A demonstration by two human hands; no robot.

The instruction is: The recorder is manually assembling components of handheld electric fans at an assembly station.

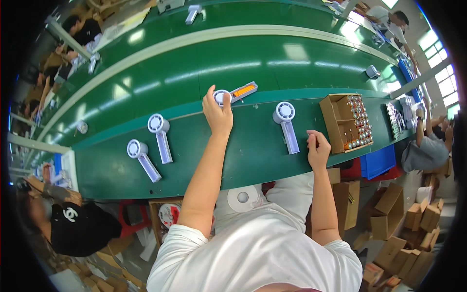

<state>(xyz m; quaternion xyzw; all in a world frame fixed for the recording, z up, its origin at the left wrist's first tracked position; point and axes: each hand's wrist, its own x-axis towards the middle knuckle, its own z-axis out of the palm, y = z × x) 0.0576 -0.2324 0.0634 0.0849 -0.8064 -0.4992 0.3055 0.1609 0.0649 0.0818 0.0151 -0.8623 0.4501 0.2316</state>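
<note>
My left hand (217,113) grips the round head of a white handheld fan (223,98) at the far edge of the green workbench. Its open handle points to the right, and an orange cylindrical battery (244,91) lies inside. My right hand (318,152) hovers over the near edge with its fingers curled in; whatever they may hold is hidden. Just left of it lies a second handheld fan (285,113) with a hollow handle facing up. Two more fans, one upper (157,124) and one lower (137,149), rest on the left, their handles hollow too.
A cardboard box (334,124) of orange cylinders with silvery ends stands at the right, with a blue bin (378,161) below it. The green conveyor belt (194,63) runs beyond the bench. A white part (372,72) sits on it. Other people work at both sides.
</note>
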